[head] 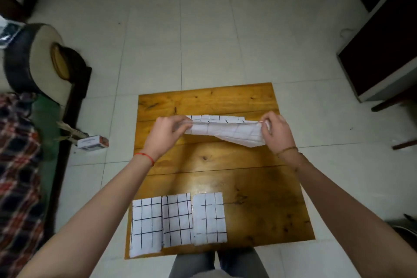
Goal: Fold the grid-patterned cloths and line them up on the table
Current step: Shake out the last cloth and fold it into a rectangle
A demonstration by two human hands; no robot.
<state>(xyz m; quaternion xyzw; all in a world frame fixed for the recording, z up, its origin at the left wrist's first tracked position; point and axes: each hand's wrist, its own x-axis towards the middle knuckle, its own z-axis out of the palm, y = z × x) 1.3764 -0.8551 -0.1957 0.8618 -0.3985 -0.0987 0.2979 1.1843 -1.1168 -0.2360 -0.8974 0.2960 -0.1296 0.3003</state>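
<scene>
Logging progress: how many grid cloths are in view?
4. Three folded cloths lie in a row at the table's near-left edge: left, middle, right. A fourth is held between both hands over the table's far part. More may be hidden.

Both arms outstretched, hands level.
Left hand (168, 131) and right hand (276, 131) each pinch an end of the cloth (228, 131).

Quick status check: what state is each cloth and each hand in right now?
Held cloth: lifted off the table, partly folded, sagging between both hands.
Left folded cloth: folded, flat.
Middle folded cloth: folded, flat.
Right folded cloth: folded, flat.
Left hand: grip shut on cloth.
Right hand: grip shut on cloth.
</scene>
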